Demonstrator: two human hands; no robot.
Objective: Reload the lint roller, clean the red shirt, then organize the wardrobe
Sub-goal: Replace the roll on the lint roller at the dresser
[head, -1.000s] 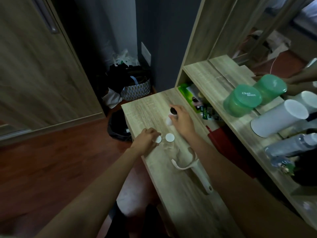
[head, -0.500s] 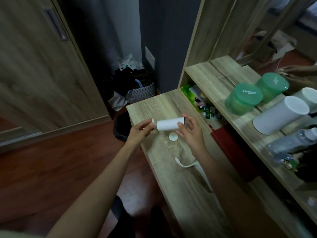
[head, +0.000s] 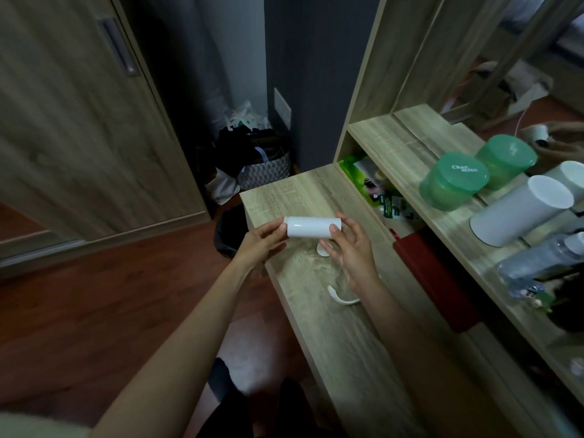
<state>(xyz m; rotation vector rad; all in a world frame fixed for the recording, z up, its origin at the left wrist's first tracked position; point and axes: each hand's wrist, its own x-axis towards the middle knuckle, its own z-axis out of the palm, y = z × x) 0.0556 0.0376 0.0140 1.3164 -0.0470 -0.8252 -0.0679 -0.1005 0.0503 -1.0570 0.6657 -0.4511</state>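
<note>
Head view: I held the white roll [head: 313, 226] level above the tabletop [head: 331, 327], just above the middle of the frame. My left hand [head: 260, 245] pinched its left end between thumb and fingertips. My right hand [head: 350, 248] gripped the right end with the thumb pressed on the roll's front and the other fingers loosely spread below it. The roll lay sideways, clear of the wood, its two ends capped by my fingers.

Under my right hand a small white disc [head: 322, 250] lay flat on the tabletop, partly hidden by my fingers. Lower, near my right wrist, the curved white end of the roller handle [head: 339, 297] rested on the wood; my forearm covered the rest of it.

To the right of the tabletop a red cloth [head: 433, 276] sat in the gap below the shelf [head: 407, 153]; I could not tell whether it was the shirt. On the shelf, at the right of the frame, stood a green tub [head: 453, 180] beside a white cylinder [head: 518, 214], with a clear bottle [head: 543, 257] lower down. A mirror [head: 505, 58] behind them filled the upper right.

At the upper left was the wardrobe door [head: 72, 121]. In the dark corner at the upper middle sat a patterned basket [head: 265, 170], and a black bin [head: 230, 230] stood on the floor beside the tabletop's far left edge.
</note>
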